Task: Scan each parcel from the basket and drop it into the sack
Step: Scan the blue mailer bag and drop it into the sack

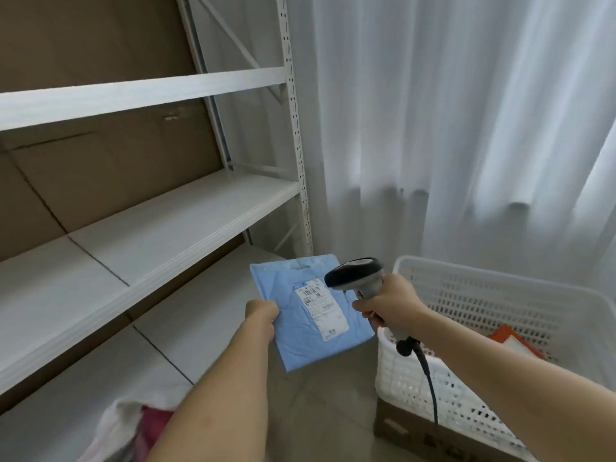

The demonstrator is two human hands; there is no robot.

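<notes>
A light blue parcel (pixel 313 311) is held up in the air, label side up, between the shelving and the basket. The left hand (pixel 261 315) pinches its near-left edge, and the white shipping label (pixel 321 308) faces the scanner (pixel 358 276), whose head hovers just above the label's upper corner. The right hand (pixel 388 303) is wrapped round the scanner's grip, its cable (pixel 428 378) hanging down in front of the basket.

So this parcel looks to be at the scanning step; dropping it into the sack is yet to come. The white basket (pixel 500 295) on the right holds at least one more item, an orange and white packet (pixel 515 341), so work remains. The sack (pixel 130 425), at lower left below the left forearm, shows something pink inside, probably parcels already done.

White shelves (pixel 150 235) stand on the left and a curtain (pixel 466 128) behind. Nothing seems to block the way to the sack.
</notes>
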